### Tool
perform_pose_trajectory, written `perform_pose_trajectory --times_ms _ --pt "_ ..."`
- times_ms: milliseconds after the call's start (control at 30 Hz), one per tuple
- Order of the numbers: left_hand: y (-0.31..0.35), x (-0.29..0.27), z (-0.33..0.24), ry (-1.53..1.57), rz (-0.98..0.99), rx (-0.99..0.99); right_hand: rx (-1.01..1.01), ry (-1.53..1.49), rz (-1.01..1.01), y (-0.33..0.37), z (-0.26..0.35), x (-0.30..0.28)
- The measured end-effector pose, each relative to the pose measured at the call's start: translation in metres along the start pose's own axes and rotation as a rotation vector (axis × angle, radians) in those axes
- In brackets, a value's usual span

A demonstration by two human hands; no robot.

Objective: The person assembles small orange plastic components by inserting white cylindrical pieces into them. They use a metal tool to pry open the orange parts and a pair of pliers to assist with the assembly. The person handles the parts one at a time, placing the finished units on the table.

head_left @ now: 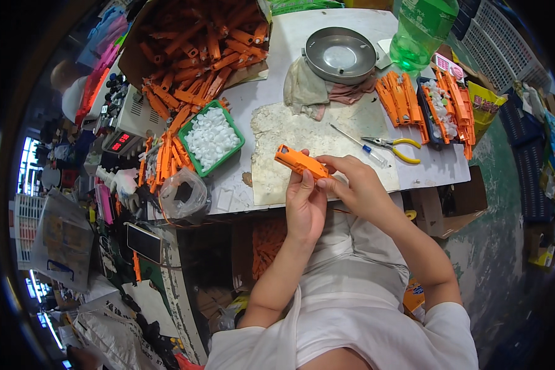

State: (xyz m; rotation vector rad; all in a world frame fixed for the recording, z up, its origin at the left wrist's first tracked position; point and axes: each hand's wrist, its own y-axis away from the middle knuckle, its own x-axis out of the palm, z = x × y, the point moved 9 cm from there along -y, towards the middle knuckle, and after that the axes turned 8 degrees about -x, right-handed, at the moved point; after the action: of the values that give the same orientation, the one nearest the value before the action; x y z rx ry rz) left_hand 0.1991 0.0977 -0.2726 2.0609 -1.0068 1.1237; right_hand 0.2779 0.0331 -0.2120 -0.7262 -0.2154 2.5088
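Observation:
Between my two hands, over the table's front edge, is an orange plastic housing (pixel 301 161), long and narrow with a dark slot at its left end. My left hand (pixel 306 206) grips it from below, thumb against its side. The fingers of my right hand (pixel 351 182) close on its right end; what the fingertips press there is too small to make out. Beyond the hands lie a screwdriver (pixel 359 145) with a clear and blue handle and pliers (pixel 391 147) with yellow grips. Left of them stands a green tray (pixel 236 150) full of small white plastic pieces.
A cardboard box (pixel 132 58) spills orange housings at the back left. More orange housings (pixel 401 105) lie at the right, beside a dark bin (pixel 424 111). A metal bowl (pixel 341 55), a rag (pixel 305 86) and a green bottle (pixel 419 37) stand at the back.

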Motion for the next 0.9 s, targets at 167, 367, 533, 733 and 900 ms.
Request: perform_pose_trajectory --times_ms 167,367,533,733,900 --pt "0.016 -0.009 -0.060 -0.595 -0.233 0.319 -0.239 0.321 0.068 0.001 0.004 0.000" --pt "0.025 -0.004 -0.106 -1.516 -0.213 0.464 -0.181 0.251 0.122 -0.008 -0.004 0.001" --pt "0.013 0.016 -0.091 -1.939 0.000 0.644 -0.105 0.225 0.081 -0.035 -0.014 -0.002" --pt "0.010 0.013 -0.082 -2.006 0.067 0.640 -0.278 0.548 -0.052 -0.049 -0.017 -0.009" --pt "0.014 0.015 -0.077 -2.007 0.148 0.638 -0.150 0.545 0.040 -0.034 -0.039 -0.028"
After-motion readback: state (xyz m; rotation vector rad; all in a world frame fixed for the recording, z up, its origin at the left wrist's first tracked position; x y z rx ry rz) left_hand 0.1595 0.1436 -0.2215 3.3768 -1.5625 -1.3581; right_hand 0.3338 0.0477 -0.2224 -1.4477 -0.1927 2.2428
